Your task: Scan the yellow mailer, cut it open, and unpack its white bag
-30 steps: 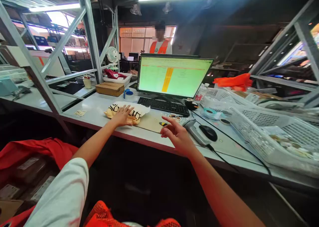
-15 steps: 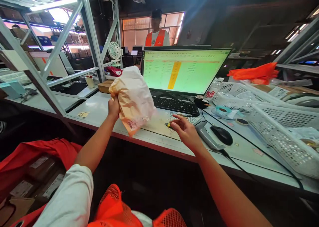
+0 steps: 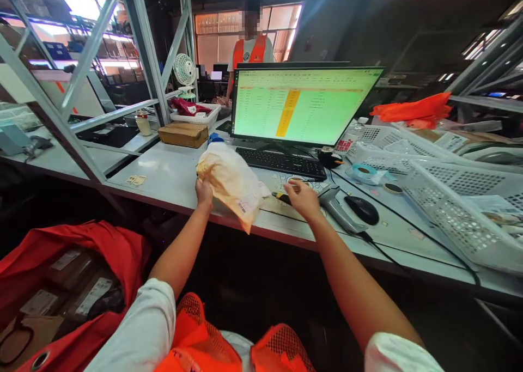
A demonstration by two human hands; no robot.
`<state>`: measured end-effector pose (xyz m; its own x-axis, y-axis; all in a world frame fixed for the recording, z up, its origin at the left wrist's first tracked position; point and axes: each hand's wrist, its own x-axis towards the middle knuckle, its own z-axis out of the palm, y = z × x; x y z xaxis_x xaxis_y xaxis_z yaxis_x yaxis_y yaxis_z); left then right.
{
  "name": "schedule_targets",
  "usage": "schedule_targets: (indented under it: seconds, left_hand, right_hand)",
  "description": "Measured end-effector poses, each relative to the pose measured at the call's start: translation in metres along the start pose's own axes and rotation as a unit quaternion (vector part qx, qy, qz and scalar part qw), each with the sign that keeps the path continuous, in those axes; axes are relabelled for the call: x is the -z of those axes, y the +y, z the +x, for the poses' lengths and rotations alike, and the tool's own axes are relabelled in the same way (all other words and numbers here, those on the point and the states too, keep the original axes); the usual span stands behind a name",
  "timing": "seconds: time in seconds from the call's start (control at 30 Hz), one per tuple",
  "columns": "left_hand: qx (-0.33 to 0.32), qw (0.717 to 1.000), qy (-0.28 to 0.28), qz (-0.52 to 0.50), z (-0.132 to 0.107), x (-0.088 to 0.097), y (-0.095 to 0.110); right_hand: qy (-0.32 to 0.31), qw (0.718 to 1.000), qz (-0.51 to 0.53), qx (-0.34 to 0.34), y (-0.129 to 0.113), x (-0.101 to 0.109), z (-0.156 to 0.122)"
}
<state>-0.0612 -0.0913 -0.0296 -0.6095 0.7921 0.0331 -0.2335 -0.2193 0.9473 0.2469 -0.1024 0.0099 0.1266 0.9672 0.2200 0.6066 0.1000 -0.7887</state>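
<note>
A red sack (image 3: 61,285) of parcels lies at 8 o'clock, below the bench (image 3: 163,170). The left hand (image 3: 204,193) closes its fingers (image 3: 203,186) on a soft orange-and-white parcel (image 3: 231,184) at 11 o'clock. The right hand (image 3: 303,197) hangs with fingers half-open just beside a yellow-and-black cutter (image 3: 281,197). A loosened grip could drop the parcel over the bench edge; a careless reach could catch any exposed blade or knock the barcode scanner (image 3: 337,208) at 2 o'clock.
</note>
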Motion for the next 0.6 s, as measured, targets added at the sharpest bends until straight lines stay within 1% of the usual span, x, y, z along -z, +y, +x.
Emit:
schedule_targets:
  seconds: [0.07,0.1,0.17,0.23,0.27,0.33,0.4,0.43,0.5,0.53,0.57,0.6]
  left_hand:
    - [-0.032,0.999,0.021,0.015,-0.006,0.012,-0.015]
    - [-0.044,0.998,0.026,0.023,-0.011,0.018,-0.023]
    - [-0.066,0.997,0.026,0.039,-0.02,0.027,-0.036]
    - [-0.088,0.994,0.015,0.057,-0.027,0.029,-0.043]
    - [-0.096,0.993,0.008,0.068,-0.03,0.029,-0.046]
    - [-0.106,0.99,-0.004,0.09,-0.032,0.026,-0.048]
    - [-0.107,0.988,-0.011,0.109,-0.032,0.024,-0.048]
    - [-0.107,0.987,-0.013,0.116,-0.032,0.024,-0.047]
    - [-0.109,0.986,-0.018,0.127,-0.032,0.026,-0.046]
    - [-0.11,0.985,-0.02,0.132,-0.032,0.027,-0.046]
    - [-0.111,0.984,-0.023,0.135,-0.032,0.028,-0.046]
    - [-0.112,0.984,-0.025,0.138,-0.033,0.029,-0.046]
  right_hand:
    - [0.051,0.996,-0.073,-0.028,0.021,0.031,0.002]
    - [0.065,0.988,-0.129,-0.053,0.033,0.045,0.0]
    - [0.049,0.958,-0.262,-0.101,0.054,0.066,-0.007]
    - [0.013,0.921,-0.364,-0.135,0.068,0.074,-0.012]
    - [0.002,0.91,-0.387,-0.147,0.071,0.074,-0.014]
    - [-0.002,0.899,-0.404,-0.167,0.071,0.07,-0.011]
    - [-0.003,0.896,-0.404,-0.186,0.066,0.067,-0.004]
    - [-0.007,0.895,-0.403,-0.19,0.063,0.069,0.0]
    - [-0.02,0.898,-0.398,-0.187,0.052,0.077,0.005]
    - [-0.037,0.904,-0.386,-0.177,0.046,0.084,0.004]
    - [-0.068,0.917,-0.36,-0.158,0.038,0.092,0.001]
    - [-0.114,0.931,-0.321,-0.132,0.028,0.1,-0.005]
